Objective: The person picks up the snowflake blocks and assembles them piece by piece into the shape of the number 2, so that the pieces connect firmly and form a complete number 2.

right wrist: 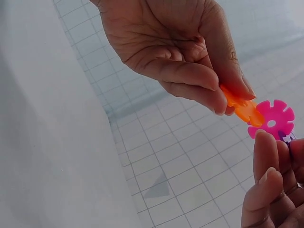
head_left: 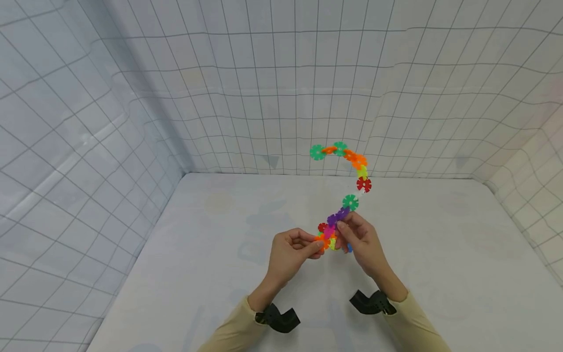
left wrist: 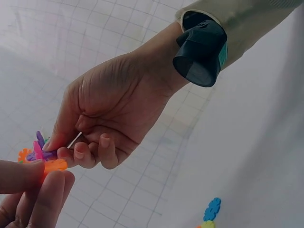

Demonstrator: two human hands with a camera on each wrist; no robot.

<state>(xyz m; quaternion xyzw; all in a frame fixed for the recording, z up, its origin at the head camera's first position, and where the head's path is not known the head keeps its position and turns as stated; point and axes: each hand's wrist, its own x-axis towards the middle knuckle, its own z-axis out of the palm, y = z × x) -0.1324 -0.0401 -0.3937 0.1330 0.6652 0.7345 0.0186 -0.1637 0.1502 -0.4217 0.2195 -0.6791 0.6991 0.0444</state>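
Note:
My left hand pinches an orange notched plastic disc between thumb and fingers. Its edge meets a pink disc, which overlaps it in the right wrist view. With thumb and fingertips, my right hand grips a purple disc beside the pink one. From there a curved chain of linked discs runs up and away, through a green disc and a red disc, to a green end disc. Part of the chain is hidden behind the right fingers.
More discs show under and behind the hands, among them a red disc and a blue disc. Everything is over a white tabletop. Grid-patterned white sheeting hangs behind it and at both sides.

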